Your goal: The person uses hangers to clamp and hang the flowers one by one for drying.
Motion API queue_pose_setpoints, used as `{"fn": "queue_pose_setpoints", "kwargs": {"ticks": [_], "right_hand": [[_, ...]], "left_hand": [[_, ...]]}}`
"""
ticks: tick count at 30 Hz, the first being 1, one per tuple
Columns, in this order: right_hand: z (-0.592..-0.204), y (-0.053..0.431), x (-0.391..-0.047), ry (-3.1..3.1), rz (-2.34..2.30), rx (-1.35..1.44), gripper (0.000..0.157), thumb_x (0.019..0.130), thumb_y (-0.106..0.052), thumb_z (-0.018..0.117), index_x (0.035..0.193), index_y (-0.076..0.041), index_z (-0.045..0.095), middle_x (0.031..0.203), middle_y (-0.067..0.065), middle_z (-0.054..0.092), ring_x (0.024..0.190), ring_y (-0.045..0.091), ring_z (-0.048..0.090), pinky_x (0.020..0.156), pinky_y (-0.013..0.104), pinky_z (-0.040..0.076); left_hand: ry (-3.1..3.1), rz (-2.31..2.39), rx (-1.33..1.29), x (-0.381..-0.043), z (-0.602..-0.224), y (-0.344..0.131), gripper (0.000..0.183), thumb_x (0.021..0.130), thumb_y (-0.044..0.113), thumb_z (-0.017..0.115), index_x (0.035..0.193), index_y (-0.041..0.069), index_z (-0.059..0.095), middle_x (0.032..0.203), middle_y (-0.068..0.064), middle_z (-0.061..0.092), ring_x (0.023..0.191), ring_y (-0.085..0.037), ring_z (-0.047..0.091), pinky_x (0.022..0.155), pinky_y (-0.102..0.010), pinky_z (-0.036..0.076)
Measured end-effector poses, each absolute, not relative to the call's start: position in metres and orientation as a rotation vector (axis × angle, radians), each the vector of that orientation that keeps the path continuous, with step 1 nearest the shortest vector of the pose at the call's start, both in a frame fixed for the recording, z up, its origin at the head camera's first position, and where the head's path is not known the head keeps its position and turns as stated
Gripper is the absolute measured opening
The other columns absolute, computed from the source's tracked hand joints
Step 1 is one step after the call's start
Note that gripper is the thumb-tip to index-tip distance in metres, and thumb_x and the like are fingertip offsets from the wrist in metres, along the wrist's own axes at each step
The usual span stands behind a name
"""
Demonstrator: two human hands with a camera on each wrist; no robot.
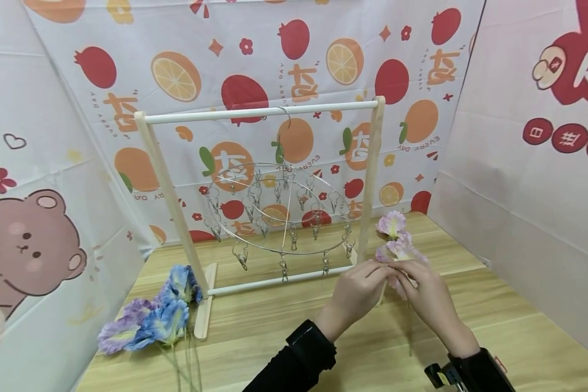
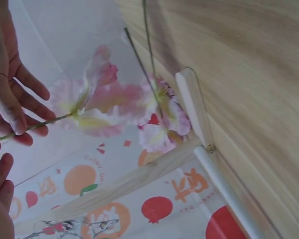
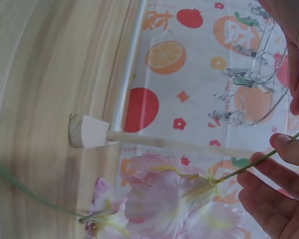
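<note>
Ahead and to the right, both hands meet at the fingertips. My right hand [image 1: 428, 294] pinches the thin green stem [image 3: 234, 173] of a pink artificial flower [image 3: 162, 201] between thumb and fingers, close under the bloom. The bloom, with ruffled petals, hangs head down; in the head view the hands partly cover it. My left hand [image 1: 355, 291] has its fingers curled at the other part of the stem, cut off by the left wrist view's edge. More pink flowers [image 1: 392, 223] lie on the table just beyond the hands.
A wooden rack with white bars [image 1: 372, 179] stands at the middle. From its top bar hangs a metal hanger [image 1: 255, 245] with rings and several clips. Blue and purple artificial flowers [image 1: 169, 321] lie at the left of the table [image 1: 274, 332]. Printed cloth covers the walls.
</note>
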State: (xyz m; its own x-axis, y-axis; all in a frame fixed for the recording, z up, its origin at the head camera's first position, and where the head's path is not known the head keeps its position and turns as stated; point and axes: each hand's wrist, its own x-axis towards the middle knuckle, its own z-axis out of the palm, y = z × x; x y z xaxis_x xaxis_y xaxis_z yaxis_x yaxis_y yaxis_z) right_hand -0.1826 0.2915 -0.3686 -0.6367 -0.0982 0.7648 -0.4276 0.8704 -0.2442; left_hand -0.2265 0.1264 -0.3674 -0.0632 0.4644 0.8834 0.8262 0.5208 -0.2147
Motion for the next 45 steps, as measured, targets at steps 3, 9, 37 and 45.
{"fn": "queue_pose_setpoints", "kwargs": {"ticks": [3, 9, 37, 45], "right_hand": [[-0.365, 0.286, -0.180, -2.181, 0.506, 0.408, 0.025, 0.074, 0.004, 0.076, 0.094, -0.010, 0.074, 0.090, 0.004, 0.075, 0.081, 0.021, 0.069, 0.070, 0.015, 0.054], [-0.358, 0.271, -0.172, -2.134, 0.529, 0.476, 0.027, 0.070, 0.007, 0.077, 0.093, -0.008, 0.073, 0.089, 0.005, 0.075, 0.084, 0.021, 0.070, 0.081, 0.005, 0.050], [-0.348, 0.186, -0.154, -2.068, 0.975, 0.748, 0.030, 0.077, 0.007, 0.072, 0.100, -0.013, 0.073, 0.093, 0.002, 0.075, 0.081, 0.000, 0.067, 0.061, 0.006, 0.054], [-0.345, 0.163, -0.155, -2.092, 1.057, 0.827, 0.020, 0.084, -0.006, 0.070, 0.103, -0.013, 0.073, 0.096, 0.003, 0.075, 0.084, 0.010, 0.069, 0.062, 0.008, 0.056]], "left_hand": [[-1.701, -0.480, -1.060, -0.222, -0.364, 0.122, 0.013, 0.086, 0.010, 0.067, 0.095, 0.017, 0.072, 0.090, 0.008, 0.072, 0.083, -0.001, 0.068, 0.082, -0.006, 0.054], [-1.718, -0.609, -1.042, -0.212, -0.359, 0.112, 0.017, 0.086, 0.010, 0.068, 0.102, 0.013, 0.069, 0.091, 0.004, 0.068, 0.081, -0.003, 0.066, 0.079, -0.005, 0.053], [-1.567, -1.068, -0.979, -0.179, -0.348, 0.034, 0.032, 0.085, -0.004, 0.066, 0.116, -0.008, 0.057, 0.092, -0.012, 0.064, 0.080, -0.018, 0.069, 0.078, -0.012, 0.058], [-1.559, -1.116, -0.916, -0.173, -0.350, 0.009, 0.031, 0.089, -0.001, 0.063, 0.117, -0.011, 0.053, 0.090, -0.015, 0.065, 0.077, -0.021, 0.069, 0.072, -0.014, 0.060]]}}
